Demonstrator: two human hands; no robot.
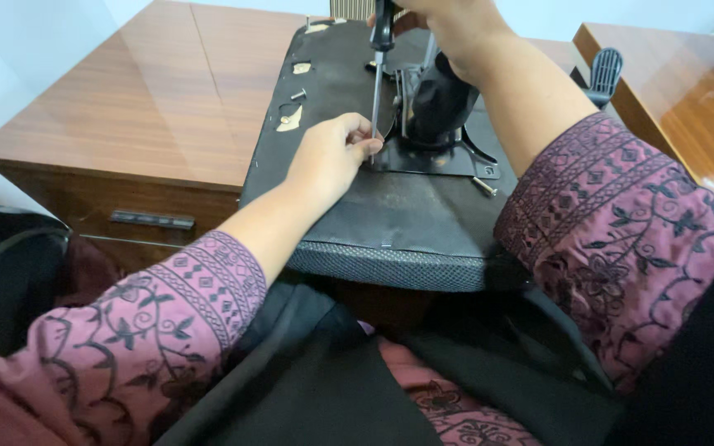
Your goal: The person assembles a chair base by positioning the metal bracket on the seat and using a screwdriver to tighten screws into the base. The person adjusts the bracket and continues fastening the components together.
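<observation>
An upturned office chair seat (390, 215) lies on my lap, its black underside facing up. A black metal mechanism plate (435, 132) is fixed to it. My right hand (448, 25) grips the black handle of a long screwdriver (377, 83) held upright at the top of the view. My left hand (332, 153) pinches the screwdriver's thin shaft near its tip, at the left edge of the plate. A loose screw (483, 187) lies on the seat just right of the plate.
A brown wooden desk (150, 99) with a drawer handle (152, 219) stands to the left. Another wooden table (687, 99) is at the right, with a black chair part (605, 70) before it. Torn patches (291, 122) and a bolt (299, 94) mark the seat underside.
</observation>
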